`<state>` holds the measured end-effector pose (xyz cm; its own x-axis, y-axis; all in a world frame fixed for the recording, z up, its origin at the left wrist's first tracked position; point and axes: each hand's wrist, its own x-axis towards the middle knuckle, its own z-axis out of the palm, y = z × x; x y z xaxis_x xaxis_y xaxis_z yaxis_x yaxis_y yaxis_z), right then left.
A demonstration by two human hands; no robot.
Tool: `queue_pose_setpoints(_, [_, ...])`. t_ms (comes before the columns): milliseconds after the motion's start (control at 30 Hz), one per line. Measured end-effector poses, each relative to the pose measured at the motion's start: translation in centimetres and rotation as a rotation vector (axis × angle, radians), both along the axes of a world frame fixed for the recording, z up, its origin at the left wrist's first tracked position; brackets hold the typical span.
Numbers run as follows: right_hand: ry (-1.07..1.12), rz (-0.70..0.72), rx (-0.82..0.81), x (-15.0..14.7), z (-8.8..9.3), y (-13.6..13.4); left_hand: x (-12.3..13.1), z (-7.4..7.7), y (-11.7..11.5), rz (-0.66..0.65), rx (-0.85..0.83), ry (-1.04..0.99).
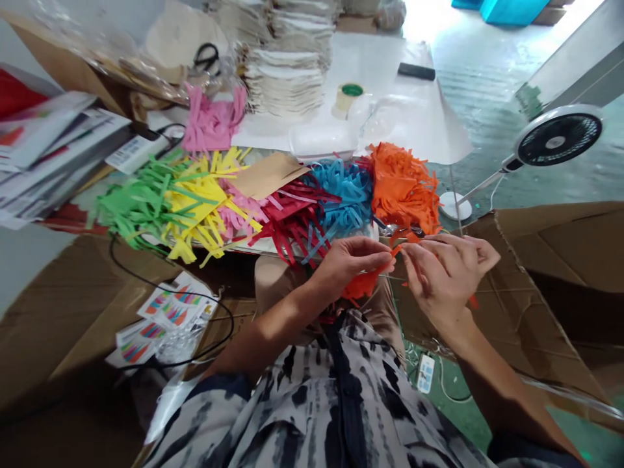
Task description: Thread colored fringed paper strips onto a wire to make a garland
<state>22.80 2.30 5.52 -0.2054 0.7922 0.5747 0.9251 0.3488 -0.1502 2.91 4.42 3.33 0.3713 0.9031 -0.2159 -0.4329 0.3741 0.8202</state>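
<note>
While heaped leftmost in the row, green thin-strip paper-like fringe [132,205]: best left aside, clear of working fingers.
Left hand [357,261]: pinching narrow, thin orange strip [396,249] between thumb and index; hold lightly to avoid tearing.
Orange fringed piece [361,286], paper-like: hanging just below left hand; keep strands untangled.
Right hand [444,270]: closed at fingertips on same strip, close beside left; draw evenly.

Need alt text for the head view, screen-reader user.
The left hand and right hand pinch an orange strip. Beyond them, colourful fringed bundles line the near edge of a cluttered table, with a white-rimmed fan to the right.
</note>
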Motion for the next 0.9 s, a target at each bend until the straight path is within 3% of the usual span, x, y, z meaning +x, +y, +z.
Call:
queue_pose_setpoints(100, [0.115, 0.013, -0.046, -0.7, 0.4, 0.0, -0.3, -0.2, 0.1, -0.086, -0.065, -0.053])
queue_pose_setpoints(167, [0.245, 0.053, -0.086, -1.3, 0.2, 0.3, -0.5, -0.3, 0.1, -0.087, -0.002, 0.011])
queue_pose_setpoints(333, [0.829, 0.183, -0.321, -2.3, -0.3, 2.4, -0.8, 0.1, 1.3, 0.115, 0.261, 0.155])
queue_pose_setpoints(400, [0.963, 0.206, -0.404, -2.7, -0.5, 3.4, -0.7, 0.4, 2.0, 0.143, 0.297, 0.147])
queue_pose_setpoints(633, [0.959, 0.194, -0.375, -3.4, -0.1, 5.2, -1.0, 0.7, 3.9, 0.083, 0.210, 0.054])
queue_pose_setpoints(833, [0.997, 0.288, -0.564, -2.9, 0.2, 6.2, -1.2, 0.5, 4.7, 0.098, 0.213, 0.020])
queue_pose_setpoints(900, [0.942, 0.289, -0.561, -3.0, 0.2, 6.5, -1.2, 0.4, 4.8, 0.122, 0.238, 0.042])
